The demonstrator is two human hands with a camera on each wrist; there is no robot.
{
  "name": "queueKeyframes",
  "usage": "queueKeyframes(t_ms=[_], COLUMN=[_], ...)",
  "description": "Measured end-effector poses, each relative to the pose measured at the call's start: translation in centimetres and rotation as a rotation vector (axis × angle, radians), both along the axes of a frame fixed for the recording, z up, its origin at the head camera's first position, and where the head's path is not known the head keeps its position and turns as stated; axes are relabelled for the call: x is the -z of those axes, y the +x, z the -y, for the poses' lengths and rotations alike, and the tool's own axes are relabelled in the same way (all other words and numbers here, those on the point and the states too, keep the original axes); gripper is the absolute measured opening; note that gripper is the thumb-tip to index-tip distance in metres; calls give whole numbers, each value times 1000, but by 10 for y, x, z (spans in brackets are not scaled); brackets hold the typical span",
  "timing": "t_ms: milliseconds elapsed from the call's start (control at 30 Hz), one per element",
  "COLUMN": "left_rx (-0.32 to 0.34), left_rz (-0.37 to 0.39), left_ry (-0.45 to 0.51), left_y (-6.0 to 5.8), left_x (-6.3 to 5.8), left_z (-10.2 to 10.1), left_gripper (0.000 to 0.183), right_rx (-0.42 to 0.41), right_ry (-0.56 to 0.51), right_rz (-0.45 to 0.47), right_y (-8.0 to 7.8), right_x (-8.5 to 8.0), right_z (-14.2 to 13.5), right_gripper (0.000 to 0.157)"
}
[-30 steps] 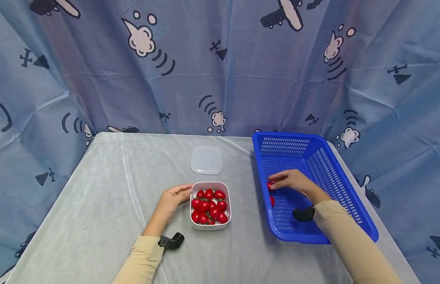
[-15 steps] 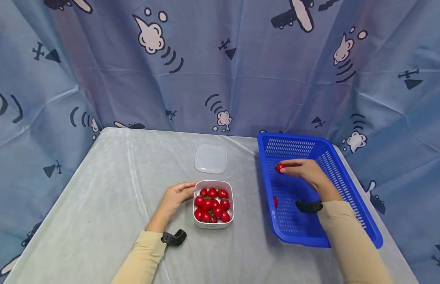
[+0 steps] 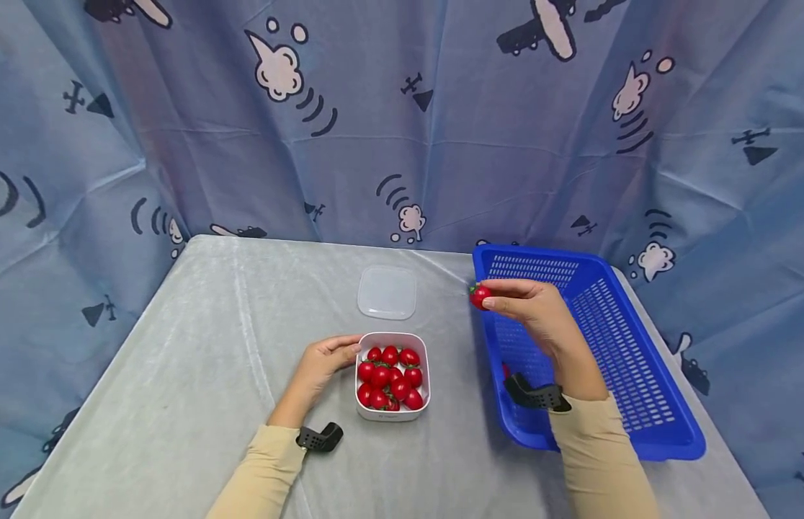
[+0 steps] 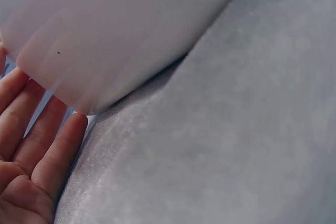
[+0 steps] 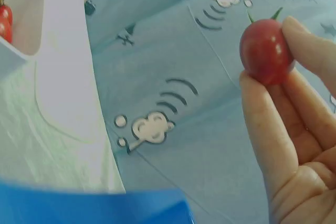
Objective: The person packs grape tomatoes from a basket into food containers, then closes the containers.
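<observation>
My right hand (image 3: 528,306) pinches a red cherry tomato (image 3: 480,296) between thumb and fingertips, above the left rim of the blue basket (image 3: 596,317). The right wrist view shows this tomato with its green stem leaves and smooth skin. At the middle of the table stands a white square box (image 3: 394,416) with several cherry tomatoes (image 3: 380,376) inside. My left hand (image 3: 320,367) rests its fingertips against the box's left side near the back corner. Up close in the left wrist view, nearly straight fingers (image 4: 60,150) touch the box wall.
A clear, flat square lid (image 3: 387,293) lies behind the box. Inside the basket's left side a bit of red (image 3: 506,370) shows, mostly hidden by the black wrist camera (image 3: 532,393). A patterned blue curtain (image 3: 350,144) hangs behind the grey-covered table (image 3: 181,375).
My right hand has lifted the cherry tomato from inside the basket and carried it up and left to the basket's rim. The left hand stays at the box; the view has shifted slightly.
</observation>
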State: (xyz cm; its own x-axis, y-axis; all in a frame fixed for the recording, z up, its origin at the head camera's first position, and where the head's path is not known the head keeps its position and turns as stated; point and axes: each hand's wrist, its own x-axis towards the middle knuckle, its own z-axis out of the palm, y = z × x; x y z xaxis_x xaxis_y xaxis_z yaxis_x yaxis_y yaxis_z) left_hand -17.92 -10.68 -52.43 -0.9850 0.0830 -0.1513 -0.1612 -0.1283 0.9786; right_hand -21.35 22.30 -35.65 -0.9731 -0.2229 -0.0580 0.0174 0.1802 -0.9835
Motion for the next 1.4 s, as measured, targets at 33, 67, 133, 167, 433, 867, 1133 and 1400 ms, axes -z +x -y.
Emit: queueKeyframes(t_ms=[33,67,133,167,433,867,1133,1400], left_rx=[-2,-4,-12,-16,-5,-4,-15,-12], left_rz=[-3,-5,-5,-6,4,-3,1,2], left_ry=[-3,-5,-6,-9,-1,5,13,4], left_y=[0,0,1,1,1,1,1,1], left_x=[0,0,1,1,-2,-2,-1,-2], left_z=[0,-1,-1,-1,-1,-1,-1,-2], left_gripper=[37,37,36,36,38,37,36,37], right_rx=[-8,-12,-23,-26,-63,-30,9,130], right_ry=[20,36,67,78,147,131,137,192], right_rz=[1,1,-1,3,6,-8,-36,-21], right_y=[1,2,3,3,4,15,25,36], right_x=[0,0,1,2,9,10,9,26], right_z=[3,6,12,14,30,60,74,92], right_gripper=[20,19,20,23,40,38,36,31])
